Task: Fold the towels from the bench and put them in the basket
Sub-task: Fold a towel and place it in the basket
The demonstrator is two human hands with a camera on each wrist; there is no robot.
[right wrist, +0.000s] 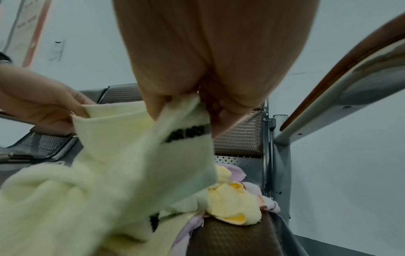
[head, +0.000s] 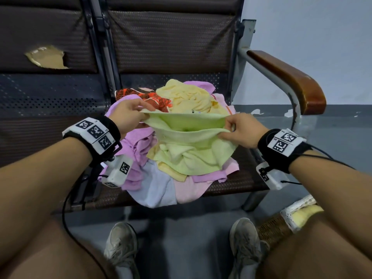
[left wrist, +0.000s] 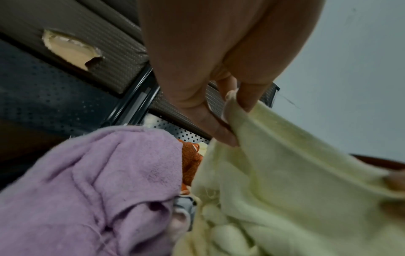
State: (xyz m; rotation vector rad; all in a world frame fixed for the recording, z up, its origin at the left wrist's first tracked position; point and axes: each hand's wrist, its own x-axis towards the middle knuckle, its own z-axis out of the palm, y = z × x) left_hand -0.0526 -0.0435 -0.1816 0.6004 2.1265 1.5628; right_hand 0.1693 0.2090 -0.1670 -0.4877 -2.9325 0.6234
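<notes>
- Worktop [head: 237,178]: a row of joined dark mesh seats with a wooden armrest [head: 289,77] at its right end. It carries the whole load at the person's knee level, so both hands can reach it from where they sit.
- Pile [head: 153,184]: loose, unfolded towels in purple, lilac, pink, yellow and a red print, heaped on the right seat. None in it looks folded, so by my reading most of the work is left.
- Green towel [head: 187,137]: the one in hand. Its top edge is lifted and stretched between the two hands just above the pile, and its lower part sags onto the heap. Held so, probably, to find the corners and spread it flat for a first fold.
- Basket [head: 271,228]: woven, with a white lace liner, on the floor beside the right shoe, near the right hand for dropping towels in. Something yellow shows inside; whether that is a folded towel I cannot tell.
- Left hand [head: 128,115]: the grip is thumb against fingers, pinching the green towel's left edge.
- Right hand [head: 241,129]: the grip is likewise pinched shut on the towel's right edge, pulling the cloth taut.
</notes>
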